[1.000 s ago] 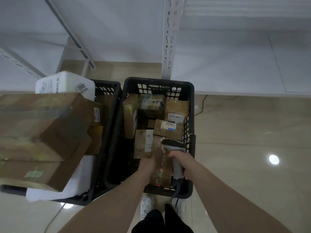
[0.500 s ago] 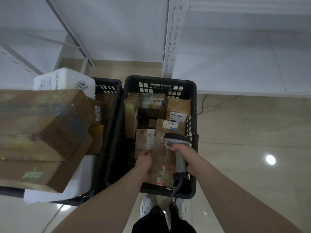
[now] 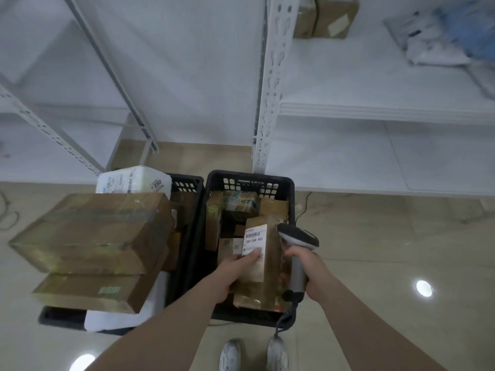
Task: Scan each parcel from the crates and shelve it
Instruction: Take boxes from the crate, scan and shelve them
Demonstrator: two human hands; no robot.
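My left hand (image 3: 237,266) grips a brown cardboard parcel (image 3: 270,253), tilted up above the right black crate (image 3: 249,180), its white barcode label facing me. My right hand (image 3: 305,263) holds a grey handheld scanner (image 3: 297,238) by its handle, with the head just right of the parcel's label. Several more brown parcels (image 3: 241,207) lie in that crate. The left black crate (image 3: 187,183) carries large taped boxes (image 3: 93,231) and a white foam box (image 3: 134,180).
White metal shelving (image 3: 270,84) stands behind the crates; its right shelf (image 3: 375,108) holds cardboard boxes (image 3: 326,16) and plastic mail bags (image 3: 442,36). Beige tiled floor lies to the right. My shoes (image 3: 254,354) are just in front of the crate. The scanner's cable hangs down.
My left hand has lifted the parcel up out of the crate and turned its label toward me. The scanner rose beside it, and the view tilted up to show more shelving.
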